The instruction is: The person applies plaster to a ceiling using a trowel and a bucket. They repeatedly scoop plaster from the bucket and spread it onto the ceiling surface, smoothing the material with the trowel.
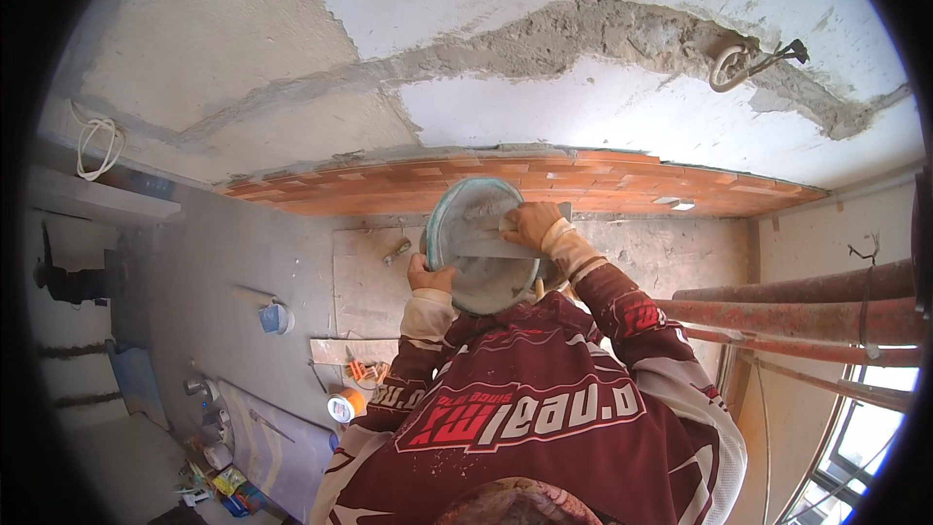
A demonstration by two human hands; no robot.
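In front of my chest tilts a round, green-rimmed bucket (439, 224), its inside smeared with grey paste. My left hand (431, 276) grips the rim on its left side, thumb over the edge. My right hand (532, 226) is closed at the far right of the opening, on what looks like a wide, flat scraper (491, 250) whose pale blade lies across the inside of the bucket. The fingers hide the scraper's grip. Beyond the bucket, a band of orange brick-like tiles (583, 171) runs along the foot of the wall.
A rough mortar strip (622, 31) crosses the wall, with a cable coil (729, 68) sticking out at right. Red pipes (807, 319) stand close on my right. On the floor to the left are a blue bucket (276, 318), an orange-and-white tub (342, 406) and a cardboard sheet (335, 350).
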